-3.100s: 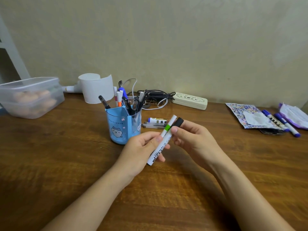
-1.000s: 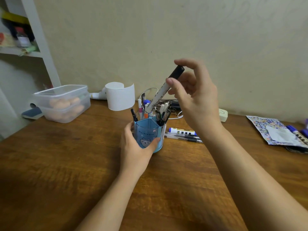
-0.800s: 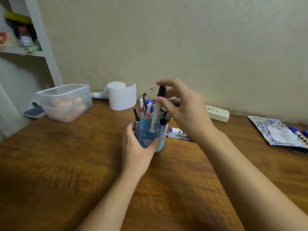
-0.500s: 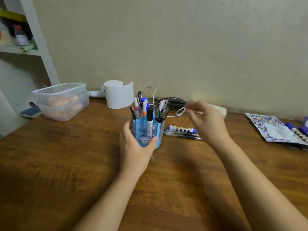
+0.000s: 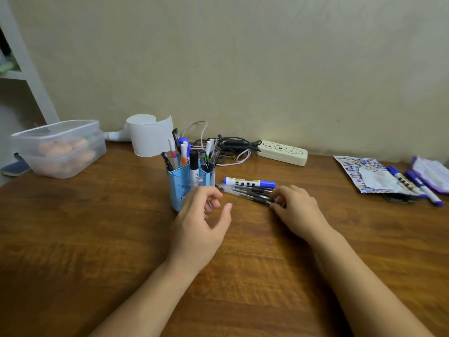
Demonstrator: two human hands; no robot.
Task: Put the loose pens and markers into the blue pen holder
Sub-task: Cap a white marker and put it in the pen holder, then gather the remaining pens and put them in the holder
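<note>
Head view. Step in hand: pickup of the clear-barrelled black-grip ballpoint pens (image 5: 245, 192) lying beside the blue plastic pen holder (image 5: 181, 188). Right hand (image 5: 295, 206) is curling its fingertips (image 5: 275, 199) onto their grip ends; whether it is pinching yet, I cannot tell. Left hand (image 5: 202, 218) is hovering open, empty, before the holder. Next move, likely: pinch, lift, drop in upright.

Just beyond the grip: blue-capped white marker (image 5: 249, 183). Well right: two blue-capped markers (image 5: 413, 184) on the brown wooden table (image 5: 97, 239). The crowded holder may be obstructing entry.

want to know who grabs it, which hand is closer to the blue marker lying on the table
Right. The right hand lies just below the blue marker's capped end; the left hand is farther, near its other end.
</note>
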